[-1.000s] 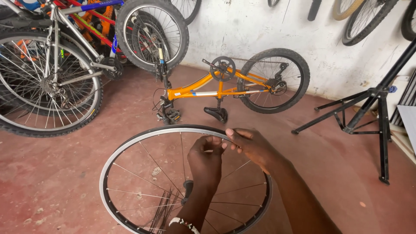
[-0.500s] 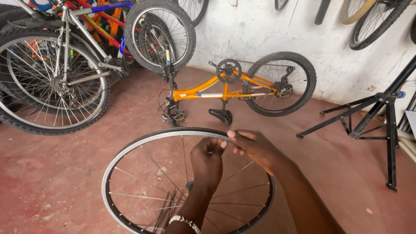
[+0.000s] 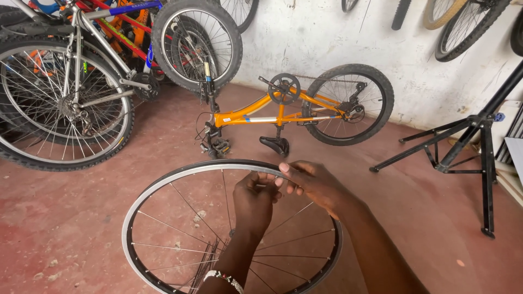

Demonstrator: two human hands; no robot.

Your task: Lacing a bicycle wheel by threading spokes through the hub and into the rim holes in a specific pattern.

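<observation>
A bare spoked bicycle rim (image 3: 163, 188), silver and black with no tyre, is held up in front of me over the red floor. My left hand (image 3: 254, 200) is closed around a spoke near the rim's top edge. My right hand (image 3: 313, 184) rests on the top of the rim beside it, fingertips pinched at the same spot where the spoke meets the rim. Both wrists cross over the wheel's middle and hide the hub. A beaded bracelet (image 3: 222, 277) sits on my left wrist.
An orange children's bicycle (image 3: 283, 114) stands upside down just behind the rim. Several larger bicycles (image 3: 71, 87) lean at the left. A black repair stand (image 3: 468, 141) occupies the right. Tyres and wheels (image 3: 463, 22) hang on the white wall.
The view has shifted slightly to the right and down. My hands stay at the top of the rim, fingers drawn a little closer together.
</observation>
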